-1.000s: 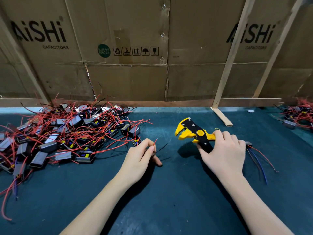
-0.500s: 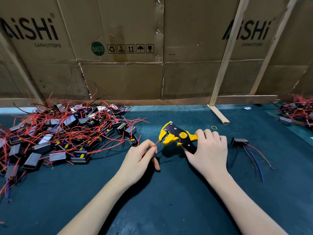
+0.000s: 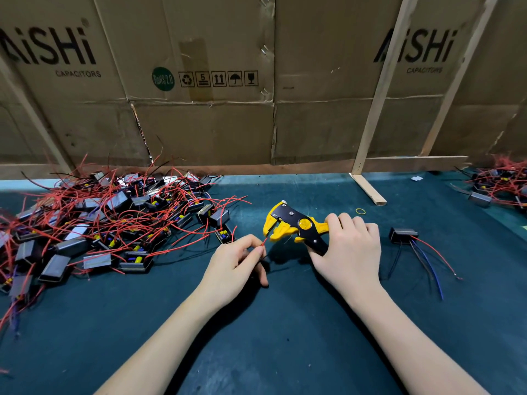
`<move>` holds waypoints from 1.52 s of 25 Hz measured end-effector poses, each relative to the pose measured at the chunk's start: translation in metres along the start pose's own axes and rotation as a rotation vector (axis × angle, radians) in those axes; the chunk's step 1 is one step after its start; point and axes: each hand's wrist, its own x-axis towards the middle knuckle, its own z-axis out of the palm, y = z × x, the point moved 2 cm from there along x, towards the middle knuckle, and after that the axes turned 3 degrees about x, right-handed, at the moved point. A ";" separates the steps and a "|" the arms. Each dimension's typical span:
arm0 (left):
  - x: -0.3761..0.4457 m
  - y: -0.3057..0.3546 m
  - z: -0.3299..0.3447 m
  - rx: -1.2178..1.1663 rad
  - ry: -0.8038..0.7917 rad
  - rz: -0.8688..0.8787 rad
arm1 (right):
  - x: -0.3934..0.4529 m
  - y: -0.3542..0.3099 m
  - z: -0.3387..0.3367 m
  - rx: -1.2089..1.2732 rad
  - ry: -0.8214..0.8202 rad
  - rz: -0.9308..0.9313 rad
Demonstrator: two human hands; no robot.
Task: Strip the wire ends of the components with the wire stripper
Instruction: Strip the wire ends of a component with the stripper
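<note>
My right hand [image 3: 349, 252] grips the handles of a yellow and black wire stripper [image 3: 293, 225], whose jaws point left. My left hand [image 3: 236, 263] pinches a thin red wire [image 3: 264, 242] between thumb and forefinger, and the wire's tip sits just below the stripper's jaws. A large heap of small black components with red wires [image 3: 108, 223] covers the table at the left. One black component [image 3: 403, 235] with red, blue and black wires lies alone to the right of my right hand.
The work goes on over a dark green table mat [image 3: 256, 337]. Cardboard boxes [image 3: 216, 95] and wooden slats [image 3: 379, 92] wall off the back. A second heap of red-wired components [image 3: 499, 183] sits at the far right. A yellow rubber band [image 3: 360, 211] lies behind the stripper.
My right hand has carried the stripper leftward, away from the lone component, until its jaws reach the red wire tip. My left hand has stayed put, pinching the wire.
</note>
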 end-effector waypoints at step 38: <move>0.001 0.000 0.002 -0.058 0.006 -0.092 | -0.001 0.000 -0.001 -0.013 -0.064 -0.030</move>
